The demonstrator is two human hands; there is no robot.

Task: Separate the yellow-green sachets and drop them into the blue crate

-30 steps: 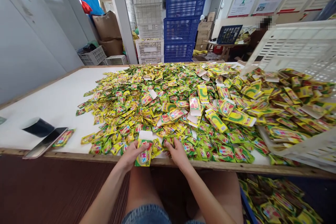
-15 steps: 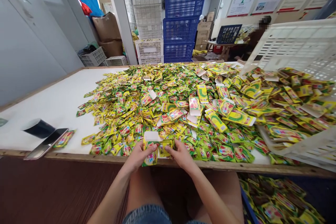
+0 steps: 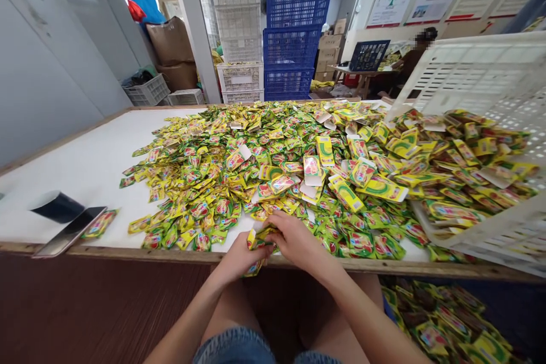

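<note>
Just above the table's front edge, my left hand (image 3: 242, 256) is closed around a small yellow and green box (image 3: 255, 268), mostly hidden by the fingers. My right hand (image 3: 294, 240) bends over the box's upper end, its fingers pinched on a small yellow packet (image 3: 265, 233). Only a sliver of that packet shows, so how far it sits inside the box cannot be seen. Beyond both hands spreads a heap of small green and yellow packets (image 3: 205, 182). Flattened or open cartons lie on the heap, among them a yellow carton (image 3: 345, 193).
A white crate (image 3: 460, 62) lies tipped at the right, filled boxes spilling from it. At left are a dark cup (image 3: 60, 207) and a phone (image 3: 70, 233). Below right stands a bin of boxes (image 3: 443, 324). Blue crates (image 3: 294, 34) are stacked behind; a person (image 3: 416, 60) sits farther back.
My right hand has moved left with the yellow packet, up against the box. My left hand has shifted slightly right and turned the box, which its fingers now cover more.
</note>
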